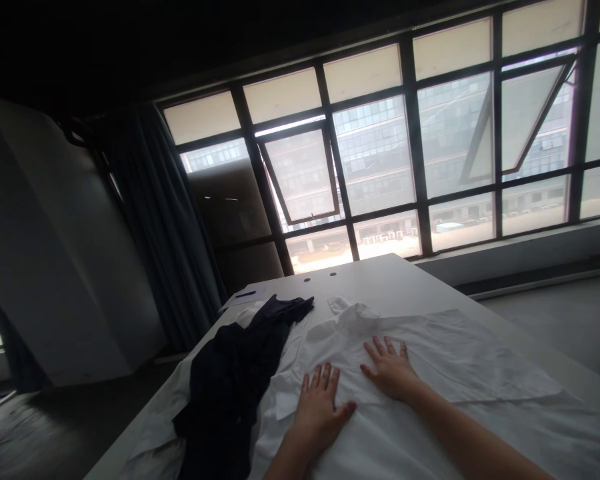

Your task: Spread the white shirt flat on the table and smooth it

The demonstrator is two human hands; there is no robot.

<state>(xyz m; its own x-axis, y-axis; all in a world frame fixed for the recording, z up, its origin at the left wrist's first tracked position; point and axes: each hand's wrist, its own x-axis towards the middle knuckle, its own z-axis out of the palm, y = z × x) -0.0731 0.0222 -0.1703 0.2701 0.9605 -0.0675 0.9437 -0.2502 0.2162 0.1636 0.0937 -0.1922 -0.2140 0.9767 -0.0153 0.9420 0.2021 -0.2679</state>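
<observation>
A white shirt (435,347) lies spread over the table, its collar end pointing toward the windows. My left hand (321,408) rests flat on the cloth near its left side, fingers stretched out and thumb apart. Farther right and a little higher, my right hand (391,368) also lies palm down on the shirt with spread fingers. Neither hand grips anything. Left of the shirt is a crumpled dark navy garment (230,373), close to my left hand but not touched by it.
The white table (380,273) reaches toward a row of windows (375,153), some tilted ajar. At its far left lie papers and a blue pen (245,294). More white cloth (163,427) lies left of the dark garment. A dark curtain (155,233) hangs beyond the left side.
</observation>
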